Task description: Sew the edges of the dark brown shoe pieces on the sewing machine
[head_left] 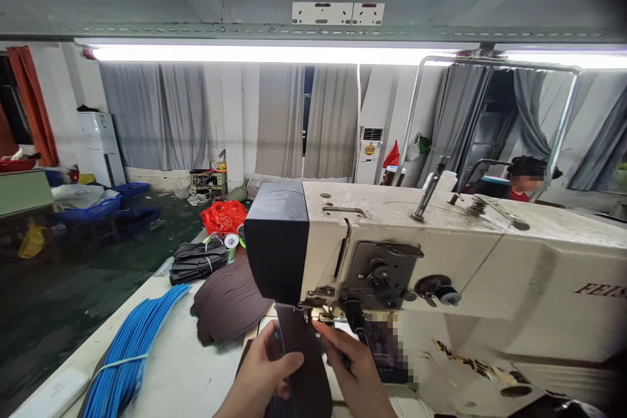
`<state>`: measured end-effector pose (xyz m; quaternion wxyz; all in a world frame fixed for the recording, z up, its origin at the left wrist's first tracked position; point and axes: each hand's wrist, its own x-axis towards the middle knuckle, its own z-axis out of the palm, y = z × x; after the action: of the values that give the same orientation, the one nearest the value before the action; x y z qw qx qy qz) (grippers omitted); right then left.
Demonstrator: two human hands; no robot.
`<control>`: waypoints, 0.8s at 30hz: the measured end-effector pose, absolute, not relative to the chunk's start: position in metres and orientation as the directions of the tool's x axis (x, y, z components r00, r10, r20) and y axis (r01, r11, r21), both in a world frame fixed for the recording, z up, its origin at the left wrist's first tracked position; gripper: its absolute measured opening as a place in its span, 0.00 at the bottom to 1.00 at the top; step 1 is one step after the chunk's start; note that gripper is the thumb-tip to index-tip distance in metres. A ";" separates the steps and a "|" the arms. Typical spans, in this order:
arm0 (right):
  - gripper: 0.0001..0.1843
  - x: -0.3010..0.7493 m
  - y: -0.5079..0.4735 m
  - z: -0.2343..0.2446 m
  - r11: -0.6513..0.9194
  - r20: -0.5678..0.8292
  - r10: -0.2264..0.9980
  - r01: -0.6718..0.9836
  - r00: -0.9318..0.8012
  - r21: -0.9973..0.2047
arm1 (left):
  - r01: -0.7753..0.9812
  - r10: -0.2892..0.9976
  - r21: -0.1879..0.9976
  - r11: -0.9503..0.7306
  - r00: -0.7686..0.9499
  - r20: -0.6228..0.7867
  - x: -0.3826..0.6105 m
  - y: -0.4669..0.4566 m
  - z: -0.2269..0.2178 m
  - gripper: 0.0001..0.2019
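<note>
A dark brown strip-like fabric piece (301, 356) lies under the needle area of a sewing machine (372, 255). My left hand (267, 366) grips its left side, the thumb flat on top and the fingers at the edge and below. On the other side, my right hand (350, 366) is closed at the piece's right edge. Its index fingertip reaches close to the presser foot (307, 315), while its lower fingers are curled and partly hidden. To the left of the machine head rests a fanned stack of brown fabric pieces (230, 304).
A tied bundle of blue strips (130, 346) lies on the white table (181, 366) at left. Behind the brown stack are a black bundle (198, 261), thread spools (230, 241) and a red plastic bag (224, 215). Another person (526, 177) is beyond the machine.
</note>
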<state>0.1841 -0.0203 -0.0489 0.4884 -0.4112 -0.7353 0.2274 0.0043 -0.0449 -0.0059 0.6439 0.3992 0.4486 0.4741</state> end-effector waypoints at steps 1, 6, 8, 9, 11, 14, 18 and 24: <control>0.15 0.184 -0.021 -0.048 0.558 0.532 0.827 0.382 -0.183 -0.737 | -0.245 0.967 0.942 0.231 0.169 -0.193 0.002 -0.045 -0.002 0.26; 0.15 0.183 -0.022 -0.044 0.534 0.516 0.841 0.398 -0.160 -0.746 | -0.231 0.942 0.936 0.265 0.270 -0.200 -0.009 -0.039 0.013 0.26; 0.15 0.183 -0.022 -0.044 0.534 0.519 0.841 0.395 -0.153 -0.748 | -0.225 0.932 0.935 0.274 0.302 -0.201 -0.012 -0.034 0.015 0.26; 0.15 0.183 -0.023 -0.044 0.537 0.523 0.839 0.392 -0.153 -0.747 | -0.223 0.932 0.937 0.270 0.307 -0.196 -0.014 -0.031 0.015 0.26; 0.15 0.183 -0.023 -0.045 0.543 0.530 0.834 0.395 -0.153 -0.741 | -0.217 0.933 0.943 0.253 0.312 -0.179 -0.015 -0.025 0.013 0.25; 0.15 0.184 -0.021 -0.048 0.542 0.528 0.834 0.410 -0.158 -0.734 | -0.247 0.945 0.942 0.229 0.288 -0.155 -0.015 -0.015 0.009 0.22; 0.15 0.184 -0.019 -0.052 0.551 0.532 0.830 0.382 -0.166 -0.742 | -0.306 0.965 0.930 0.205 0.220 -0.141 -0.011 -0.008 0.006 0.19; 0.16 0.184 -0.019 -0.052 0.511 0.486 0.858 0.370 -0.167 -0.776 | -0.434 0.990 0.890 0.142 0.084 -0.117 0.002 -0.014 -0.003 0.17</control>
<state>0.1840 -0.0190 -0.0522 0.4853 -0.4256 -0.7212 0.2512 0.0015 -0.0143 -0.0027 0.6456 0.3538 0.3926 0.5512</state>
